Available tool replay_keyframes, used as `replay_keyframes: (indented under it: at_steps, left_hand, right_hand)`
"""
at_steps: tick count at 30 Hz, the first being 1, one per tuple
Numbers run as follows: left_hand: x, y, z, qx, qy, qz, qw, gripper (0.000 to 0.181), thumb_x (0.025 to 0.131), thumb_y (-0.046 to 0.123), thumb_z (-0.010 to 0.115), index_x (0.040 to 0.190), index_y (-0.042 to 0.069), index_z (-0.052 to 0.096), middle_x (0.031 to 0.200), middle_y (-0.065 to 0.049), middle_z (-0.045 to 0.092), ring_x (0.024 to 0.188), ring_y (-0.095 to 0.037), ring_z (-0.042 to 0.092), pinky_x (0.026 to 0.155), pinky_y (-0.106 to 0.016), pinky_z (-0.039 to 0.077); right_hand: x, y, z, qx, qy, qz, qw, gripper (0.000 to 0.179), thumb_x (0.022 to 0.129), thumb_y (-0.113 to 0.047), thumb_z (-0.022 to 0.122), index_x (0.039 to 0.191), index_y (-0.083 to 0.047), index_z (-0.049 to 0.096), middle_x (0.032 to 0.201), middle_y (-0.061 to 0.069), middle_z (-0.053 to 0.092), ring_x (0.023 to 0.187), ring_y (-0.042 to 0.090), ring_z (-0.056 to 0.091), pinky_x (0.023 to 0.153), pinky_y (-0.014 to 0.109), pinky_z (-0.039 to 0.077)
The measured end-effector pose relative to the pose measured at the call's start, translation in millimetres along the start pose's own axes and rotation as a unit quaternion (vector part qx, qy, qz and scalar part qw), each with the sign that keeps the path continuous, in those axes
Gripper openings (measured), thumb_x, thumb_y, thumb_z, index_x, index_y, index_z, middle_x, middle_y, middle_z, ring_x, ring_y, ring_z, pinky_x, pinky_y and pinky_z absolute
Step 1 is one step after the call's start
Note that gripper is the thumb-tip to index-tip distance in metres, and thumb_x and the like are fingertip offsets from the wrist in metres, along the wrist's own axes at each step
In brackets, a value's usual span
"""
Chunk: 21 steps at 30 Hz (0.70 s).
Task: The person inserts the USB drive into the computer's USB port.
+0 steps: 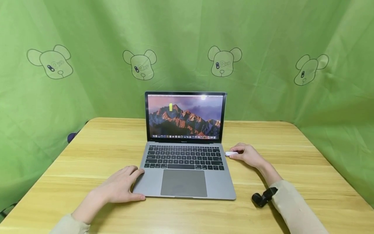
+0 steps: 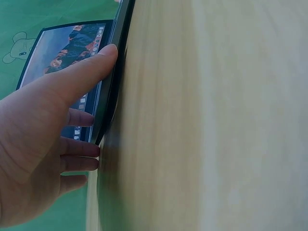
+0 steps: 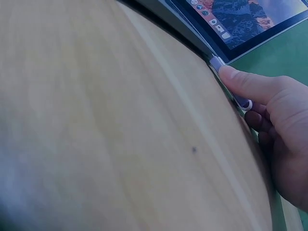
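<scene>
Nearest the head camera, both of my sleeves come in from the bottom edge, with a small black wrist camera (image 1: pixel 262 197) strapped on the right one. My left hand (image 1: pixel 118 188) rests on the front left corner of the laptop (image 1: pixel 187 169), fingers laid loosely together on the palm rest and thumb along the front edge. My right hand (image 1: pixel 247 155) pinches a small white stick (image 1: pixel 231 153) at the laptop's right side, level with the top key row and just touching the case. The lid stands open with a mountain picture on the screen. All of it sits on a wooden table (image 1: pixel 292 156) with a green cloth (image 1: pixel 87 65) behind.

From the left wrist, my left hand (image 2: pixel 43 134) fills the left half; the thumb (image 2: pixel 91 65) lies straight against the laptop's edge (image 2: pixel 113 82), the other fingers slightly spread over it.

From the right wrist, my right hand (image 3: pixel 276 125) holds the stick (image 3: pixel 217 63) between thumb and curled fingers. Its tip seems to be in the laptop's side, though the blur keeps me from being sure.
</scene>
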<state>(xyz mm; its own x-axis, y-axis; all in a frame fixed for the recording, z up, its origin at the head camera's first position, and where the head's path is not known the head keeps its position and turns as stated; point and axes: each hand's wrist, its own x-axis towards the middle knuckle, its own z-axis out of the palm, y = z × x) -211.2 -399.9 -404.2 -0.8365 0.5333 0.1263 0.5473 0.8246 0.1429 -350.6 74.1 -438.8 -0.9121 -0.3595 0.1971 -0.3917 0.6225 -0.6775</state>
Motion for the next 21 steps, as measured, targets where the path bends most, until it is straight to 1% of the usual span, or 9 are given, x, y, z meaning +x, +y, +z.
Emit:
replay_keyframes:
  at_steps: [5, 12, 18, 21]
  left_hand:
    - [0.1, 0.2, 0.3, 0.0, -0.002, -0.005, 1.0, 0.084, 0.07, 0.066, 0.065, 0.128, 0.006, 0.05, 0.112, -0.006, 0.052, 0.098, -0.021, 0.051, 0.088, -0.042, 0.045]
    - [0.2, -0.5, -0.6, 0.002, -0.003, -0.004, 1.0, 0.085, 0.07, 0.067, 0.063, 0.128, 0.006, 0.05, 0.111, -0.006, 0.052, 0.098, -0.021, 0.051, 0.089, -0.042, 0.045]
    - [-1.1, 0.6, -1.9, 0.0, -0.003, -0.001, 1.0, 0.086, 0.07, 0.069, 0.062, 0.127, 0.005, 0.051, 0.11, -0.006, 0.052, 0.096, -0.021, 0.051, 0.087, -0.043, 0.045]
    - [-1.4, 1.1, -2.0, -0.001, -0.006, -0.004, 1.0, 0.086, 0.07, 0.069, 0.062, 0.127, 0.005, 0.05, 0.11, -0.006, 0.051, 0.095, -0.02, 0.051, 0.087, -0.042, 0.045]
  right_hand:
    - [1.6, 1.2, 0.3, -0.002, -0.003, 0.008, 1.0, 0.024, 0.082, -0.018, 0.072, 0.098, -0.001, 0.07, 0.095, 0.008, 0.062, 0.088, 0.022, 0.054, 0.079, 0.036, 0.044]
    - [3.5, 0.9, 1.6, 0.002, -0.009, 0.0, 1.0, 0.022, 0.082, -0.015, 0.071, 0.097, 0.0, 0.07, 0.094, 0.008, 0.062, 0.087, 0.022, 0.054, 0.078, 0.035, 0.045]
    - [3.0, -1.2, 2.6, 0.01, -0.015, 0.014, 0.9997, 0.02, 0.082, -0.014, 0.071, 0.097, -0.001, 0.069, 0.093, 0.008, 0.061, 0.085, 0.021, 0.052, 0.077, 0.034, 0.043]
    - [3.1, -2.0, 2.9, 0.01, -0.019, 0.02, 0.9996, 0.02, 0.082, -0.014, 0.071, 0.097, -0.001, 0.068, 0.092, 0.007, 0.06, 0.082, 0.02, 0.05, 0.074, 0.032, 0.042]
